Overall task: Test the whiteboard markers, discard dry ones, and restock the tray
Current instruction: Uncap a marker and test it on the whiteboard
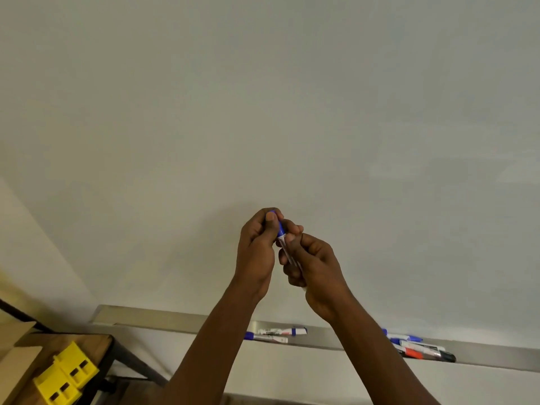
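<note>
**Marker held in both hands before the whiteboard**

I see the marker [284, 244] raised in front of the whiteboard [263, 97], well above the tray [321, 336]. Its long axis runs steeply, tilted a little: the blue cap [280, 226] points up and to the left, the pale barrel runs down and to the right. My left hand [258, 247] has its fingers and thumb curled round the cap end. My right hand [309, 261] grips the barrel, its fingers wrapped over it. I cannot tell whether the cap is seated or partly off.

On the tray lie two markers [277, 334] between my forearms and a cluster of markers [420, 347] to the right. A yellow plastic piece [65, 378] sits on a wooden table [87, 343] at lower left.
</note>
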A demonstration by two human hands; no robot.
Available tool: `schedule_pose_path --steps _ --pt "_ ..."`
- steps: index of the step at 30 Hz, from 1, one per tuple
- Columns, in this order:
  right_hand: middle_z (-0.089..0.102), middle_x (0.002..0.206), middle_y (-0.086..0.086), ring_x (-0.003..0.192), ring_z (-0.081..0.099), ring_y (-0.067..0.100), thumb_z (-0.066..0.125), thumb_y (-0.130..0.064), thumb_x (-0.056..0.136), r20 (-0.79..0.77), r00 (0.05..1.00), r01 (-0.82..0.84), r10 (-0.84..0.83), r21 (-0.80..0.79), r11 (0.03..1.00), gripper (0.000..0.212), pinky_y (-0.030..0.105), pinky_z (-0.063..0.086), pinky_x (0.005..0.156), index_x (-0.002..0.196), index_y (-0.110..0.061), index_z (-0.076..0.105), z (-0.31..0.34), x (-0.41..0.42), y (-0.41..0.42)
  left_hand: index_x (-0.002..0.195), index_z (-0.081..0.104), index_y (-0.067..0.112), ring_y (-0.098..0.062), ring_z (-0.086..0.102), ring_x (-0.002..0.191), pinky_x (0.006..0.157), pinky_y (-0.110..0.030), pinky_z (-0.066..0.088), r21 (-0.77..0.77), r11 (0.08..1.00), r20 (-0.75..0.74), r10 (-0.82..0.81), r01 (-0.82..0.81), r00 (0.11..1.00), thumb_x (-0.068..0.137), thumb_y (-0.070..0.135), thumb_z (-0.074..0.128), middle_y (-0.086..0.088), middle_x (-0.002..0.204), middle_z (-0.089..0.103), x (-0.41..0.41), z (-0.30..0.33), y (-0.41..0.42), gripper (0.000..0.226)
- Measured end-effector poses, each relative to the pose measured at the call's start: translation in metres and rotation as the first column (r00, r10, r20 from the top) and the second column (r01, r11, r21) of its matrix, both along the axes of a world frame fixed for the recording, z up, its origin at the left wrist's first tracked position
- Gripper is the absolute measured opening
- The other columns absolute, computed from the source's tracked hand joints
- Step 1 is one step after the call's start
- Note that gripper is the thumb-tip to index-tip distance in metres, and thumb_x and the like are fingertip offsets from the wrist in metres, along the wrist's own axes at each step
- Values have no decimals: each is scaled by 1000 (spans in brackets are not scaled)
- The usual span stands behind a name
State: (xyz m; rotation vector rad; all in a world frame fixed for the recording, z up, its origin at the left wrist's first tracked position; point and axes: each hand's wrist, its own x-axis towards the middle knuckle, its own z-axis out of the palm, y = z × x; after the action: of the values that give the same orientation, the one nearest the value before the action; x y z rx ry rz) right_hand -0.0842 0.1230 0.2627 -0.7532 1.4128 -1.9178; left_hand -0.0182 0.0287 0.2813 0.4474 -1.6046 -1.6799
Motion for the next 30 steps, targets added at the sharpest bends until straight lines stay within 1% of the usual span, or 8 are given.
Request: schedule_pose_path --steps 6,10,12,15,20,25,28,30 --pt "58 69 10 44 39 8 56 -32 92 99 976 -184 192 -79 980 33 17 33 41 98 -4 71 33 -4 5 96 61 9 -22 75 89 80 -28 60 79 987 -185 -121 138 975 107 16 35 -2 76 72 6 31 0 29" --pt "56 65 9 40 37 6 50 -22 101 176 933 -297 313 -112 948 32 15 27 36 89 -5 73 44 -8 10 93 57 9 -19 73 76 66 -25 59 241 944 -343 -134 225 930 98 20 43 -3 69 68 7 58 -6 18" --pt "55 64 9 38 36 6 53 -25 99 188 921 -340 342 -44 939 31 17 25 35 91 -3 73 37 -5 16 89 53 11 -15 68 67 71 -29 60 247 962 -492 21 117 870 98 21 42 0 64 65 14 81 -37 17" --pt "58 70 14 42 37 10 59 -29 89 151 955 -252 254 -35 967 33 21 27 39 97 0 71 27 -2 20 93 54 12 -22 74 82 93 -38 57 -33 980 -485 155 -195 861 108 15 41 3 70 70 20 118 -80 20" --pt "65 79 17 55 52 19 57 -28 91 24 994 -98 104 -186 978 29 25 42 48 105 -4 68 54 -8 11 118 64 5 -15 69 112 102 -34 52 -576 564 -496 334 -591 802 106 18 51 -2 113 74 6 137 -89 22" --pt "72 98 24 75 68 31 49 -9 102 -125 989 40 -83 -310 950 18 34 55 64 117 -19 53 82 -17 9 132 59 -2 -33 65 118 95 -52 53 -684 114 -666 307 -721 680 105 10 49 -5 120 69 -18 160 -128 31" --pt "74 107 19 91 74 34 34 4 105 -222 959 82 -178 -382 921 42 38 59 72 103 -15 71 100 -25 10 129 57 -3 -36 47 139 115 -52 38 -730 2 -644 332 -684 689 107 13 39 -16 142 59 -33 185 -145 32" --pt "73 117 16 105 72 35 30 9 102 -226 957 69 -181 -427 901 49 39 61 79 116 -12 71 114 -31 9 114 59 2 -33 35 148 122 -53 27 -772 -31 -600 368 -635 710 106 10 40 -15 152 49 -42 197 -148 22"
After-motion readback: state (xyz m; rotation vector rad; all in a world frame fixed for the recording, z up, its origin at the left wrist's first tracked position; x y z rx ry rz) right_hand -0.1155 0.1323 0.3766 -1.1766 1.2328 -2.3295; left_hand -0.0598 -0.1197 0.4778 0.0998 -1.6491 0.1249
